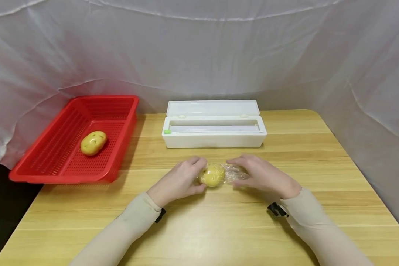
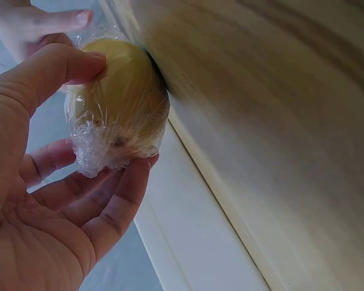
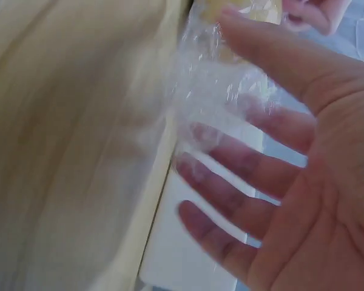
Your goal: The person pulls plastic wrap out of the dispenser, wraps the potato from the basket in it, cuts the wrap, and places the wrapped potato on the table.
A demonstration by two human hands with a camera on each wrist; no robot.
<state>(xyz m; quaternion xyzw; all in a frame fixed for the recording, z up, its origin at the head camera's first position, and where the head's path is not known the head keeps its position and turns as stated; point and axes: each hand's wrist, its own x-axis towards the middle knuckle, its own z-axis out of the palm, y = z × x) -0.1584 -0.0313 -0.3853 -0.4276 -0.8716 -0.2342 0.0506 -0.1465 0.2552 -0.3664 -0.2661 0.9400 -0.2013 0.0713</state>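
A potato (image 1: pixel 212 175) wrapped in clear plastic wrap lies on the table in front of the white box. My left hand (image 1: pixel 183 180) grips its left end, thumb on one side and fingers on the other. Bunched film (image 2: pixel 94 148) shows at that end in the left wrist view. From the potato's right end a loose tail of plastic wrap (image 1: pixel 233 173) sticks out. Around this tail my right hand (image 1: pixel 261 176) is held with fingers spread and thumb apart; in the right wrist view the film (image 3: pixel 212 91) lies between thumb and fingers, overlapping some fingertips.
Behind the hands stands a white plastic-wrap dispenser box (image 1: pixel 214 141), its lid (image 1: pixel 212 108) raised and a green slider (image 1: pixel 167 131) at its left. A red basket (image 1: pixel 121 155) at the left holds another potato (image 1: pixel 93 143). Pale cloth (image 1: pixel 199 55) hangs behind the wooden table (image 1: pixel 199 232).
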